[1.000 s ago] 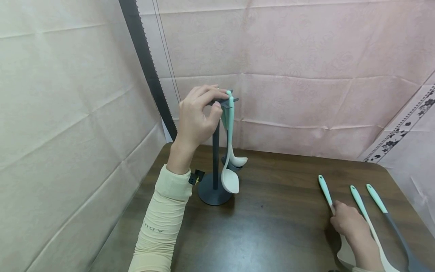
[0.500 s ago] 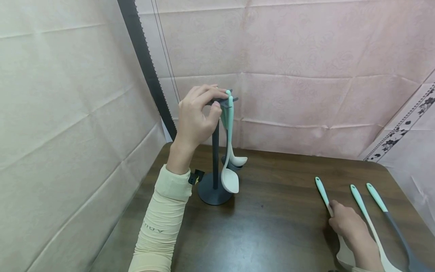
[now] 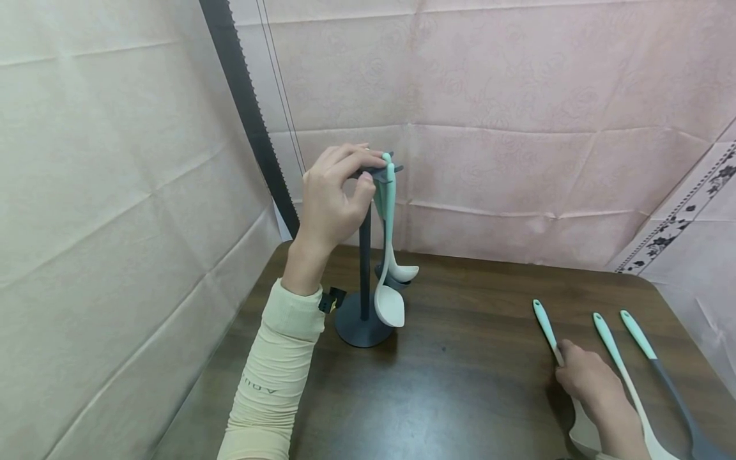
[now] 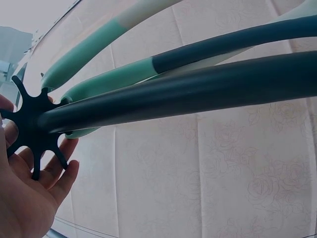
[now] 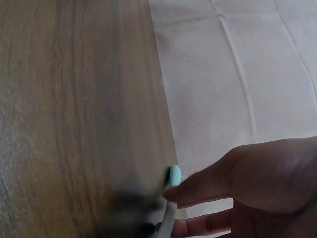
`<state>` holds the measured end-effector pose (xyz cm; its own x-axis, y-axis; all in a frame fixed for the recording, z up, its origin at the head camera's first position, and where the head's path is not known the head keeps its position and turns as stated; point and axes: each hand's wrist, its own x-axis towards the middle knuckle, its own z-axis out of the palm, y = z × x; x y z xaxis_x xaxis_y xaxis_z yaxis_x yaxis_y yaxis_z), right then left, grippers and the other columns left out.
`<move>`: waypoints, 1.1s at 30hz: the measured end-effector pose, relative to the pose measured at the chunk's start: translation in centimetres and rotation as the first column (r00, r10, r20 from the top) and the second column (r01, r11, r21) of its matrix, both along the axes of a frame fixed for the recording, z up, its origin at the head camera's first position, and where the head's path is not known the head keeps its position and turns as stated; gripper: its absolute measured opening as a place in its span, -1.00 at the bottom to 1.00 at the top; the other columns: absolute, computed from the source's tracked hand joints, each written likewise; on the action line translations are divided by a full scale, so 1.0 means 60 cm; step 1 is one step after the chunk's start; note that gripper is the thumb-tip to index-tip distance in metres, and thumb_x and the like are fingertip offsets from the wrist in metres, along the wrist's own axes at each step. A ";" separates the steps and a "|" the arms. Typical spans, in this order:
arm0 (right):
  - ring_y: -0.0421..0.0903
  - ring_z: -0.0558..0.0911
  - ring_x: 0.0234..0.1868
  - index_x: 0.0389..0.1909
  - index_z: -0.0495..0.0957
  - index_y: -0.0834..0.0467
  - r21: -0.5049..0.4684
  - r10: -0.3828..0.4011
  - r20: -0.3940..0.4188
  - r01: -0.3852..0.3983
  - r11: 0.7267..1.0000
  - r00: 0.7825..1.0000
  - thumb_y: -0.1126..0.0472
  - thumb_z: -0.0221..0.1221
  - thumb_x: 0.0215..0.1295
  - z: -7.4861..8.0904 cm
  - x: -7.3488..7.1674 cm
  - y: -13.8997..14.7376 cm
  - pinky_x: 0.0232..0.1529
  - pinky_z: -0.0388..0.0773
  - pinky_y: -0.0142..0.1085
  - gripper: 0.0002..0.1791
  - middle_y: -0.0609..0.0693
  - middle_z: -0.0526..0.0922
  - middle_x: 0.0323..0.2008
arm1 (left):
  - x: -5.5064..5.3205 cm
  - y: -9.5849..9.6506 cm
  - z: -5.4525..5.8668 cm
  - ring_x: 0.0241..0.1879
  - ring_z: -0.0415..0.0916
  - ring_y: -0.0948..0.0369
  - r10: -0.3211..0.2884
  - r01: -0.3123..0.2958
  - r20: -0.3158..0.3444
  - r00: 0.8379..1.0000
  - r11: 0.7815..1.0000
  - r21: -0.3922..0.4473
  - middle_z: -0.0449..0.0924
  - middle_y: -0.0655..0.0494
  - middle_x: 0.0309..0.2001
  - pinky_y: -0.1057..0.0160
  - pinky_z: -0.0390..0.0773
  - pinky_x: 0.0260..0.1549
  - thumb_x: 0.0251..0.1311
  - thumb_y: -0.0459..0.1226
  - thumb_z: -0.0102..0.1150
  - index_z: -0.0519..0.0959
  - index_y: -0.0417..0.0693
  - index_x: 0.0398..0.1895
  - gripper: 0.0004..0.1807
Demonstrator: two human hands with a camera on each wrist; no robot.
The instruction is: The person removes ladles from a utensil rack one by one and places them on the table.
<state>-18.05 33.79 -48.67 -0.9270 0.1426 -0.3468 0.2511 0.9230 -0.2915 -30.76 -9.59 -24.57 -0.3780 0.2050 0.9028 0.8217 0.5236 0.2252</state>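
Observation:
In the head view, my left hand [image 3: 336,195] grips the top of a dark utensil stand [image 3: 365,268], fingers over it and thumb on the near side. The left wrist view shows the fingers around its star-shaped hook top [image 4: 32,121]. Several mint-handled utensils hang from the hooks, among them a white ladle [image 3: 404,273] and a pale spoon-like utensil [image 3: 390,306]. At the right, my right hand [image 3: 589,377] pinches the shaft of a kitchen utensil with a mint handle end [image 3: 543,319]. Its broad pale head [image 3: 584,429] is partly hidden by the hand.
Right of that hand, a pale mint-handled utensil [image 3: 609,345] and a dark grey one [image 3: 669,377] lie on the brown wooden table [image 3: 460,383]. Pale cloth [image 3: 517,160] hangs behind the table and along the left.
The right hand has shifted slightly left with the utensil, its handle end moving left and a little nearer. The left hand and the stand have stayed put.

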 end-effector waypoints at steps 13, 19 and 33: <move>0.62 0.49 0.18 0.38 0.24 0.55 0.037 -0.008 -0.117 0.012 0.999 0.993 -0.08 0.21 0.48 0.028 0.002 -0.014 0.01 0.52 0.40 -0.16 0.64 0.43 0.23 | 0.001 -0.001 -0.001 0.19 0.60 0.16 0.006 -0.006 0.018 1.000 1.000 0.002 0.79 0.14 -0.02 0.01 0.60 -0.03 0.28 -0.13 -0.12 0.81 -0.06 -0.14 -0.54; 0.65 0.41 0.22 0.42 0.23 0.53 0.028 0.018 -0.141 -0.014 1.000 0.990 -0.12 0.20 0.50 0.029 0.003 -0.020 0.03 0.48 0.46 -0.14 0.68 0.35 0.24 | 0.000 -0.001 -0.003 0.19 0.60 0.17 0.003 -0.003 0.018 1.000 1.000 -0.001 0.79 0.14 -0.01 0.02 0.60 -0.04 0.29 -0.13 -0.12 0.81 -0.07 -0.14 -0.54; 0.65 0.36 0.28 0.68 0.03 0.23 0.013 0.194 -0.430 -0.208 0.978 0.882 -0.10 0.24 0.51 0.047 0.012 -0.058 0.14 0.35 0.52 -0.05 0.63 0.31 0.34 | 0.002 -0.001 0.001 0.18 0.60 0.15 -0.003 0.003 0.015 1.000 1.000 -0.002 0.79 0.13 -0.01 0.02 0.60 -0.06 0.30 -0.13 -0.11 0.81 -0.08 -0.14 -0.54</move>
